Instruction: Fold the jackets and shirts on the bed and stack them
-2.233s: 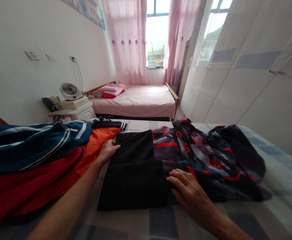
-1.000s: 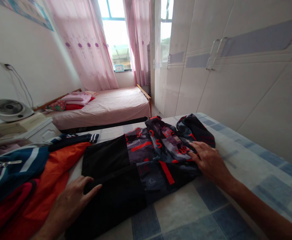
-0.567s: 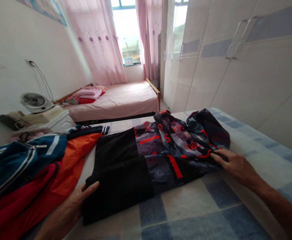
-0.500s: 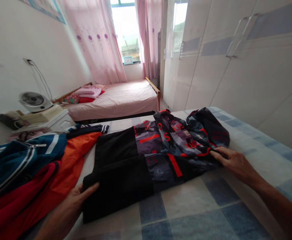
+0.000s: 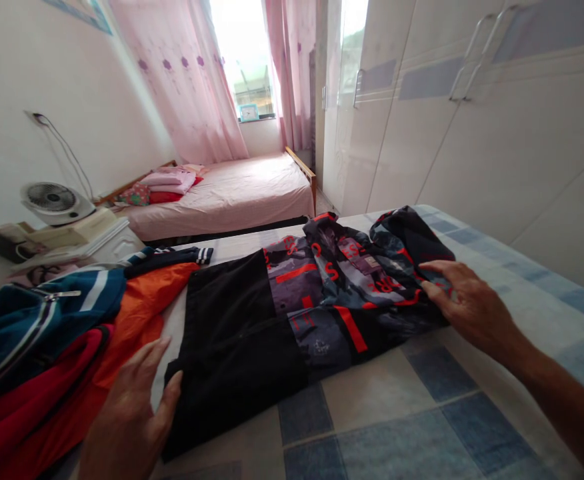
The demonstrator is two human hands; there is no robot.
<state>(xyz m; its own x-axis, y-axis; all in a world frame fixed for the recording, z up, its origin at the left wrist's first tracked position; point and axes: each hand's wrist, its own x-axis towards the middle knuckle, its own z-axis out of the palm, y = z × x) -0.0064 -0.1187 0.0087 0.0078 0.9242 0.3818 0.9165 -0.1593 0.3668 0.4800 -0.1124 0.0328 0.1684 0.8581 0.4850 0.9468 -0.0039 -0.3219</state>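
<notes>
A black jacket (image 5: 237,320) with grey and red printed panels lies folded over on the checked bedspread (image 5: 372,400). Its hood (image 5: 417,233) points to the far right. At the jacket's left edge is my left hand (image 5: 132,407), thumb and fingers spread, with the thumb by the black hem. Over the right end, close to the hood, my right hand (image 5: 467,300) is bent with thumb and fingers apart; its fingertips rest at the cloth and grip nothing that I can see.
Left of the jacket lie an orange garment (image 5: 147,300), a red one (image 5: 47,380) and a teal zip jacket (image 5: 92,287). A small fan (image 5: 55,200) stands behind them. Beyond is a pink-sheeted bed (image 5: 247,193); a white wardrobe (image 5: 447,147) lines the right side.
My left hand has let go of the black hem and spread its fingers. My right hand has released the jacket's edge and shifted slightly up toward the hood. The view has tilted slightly.
</notes>
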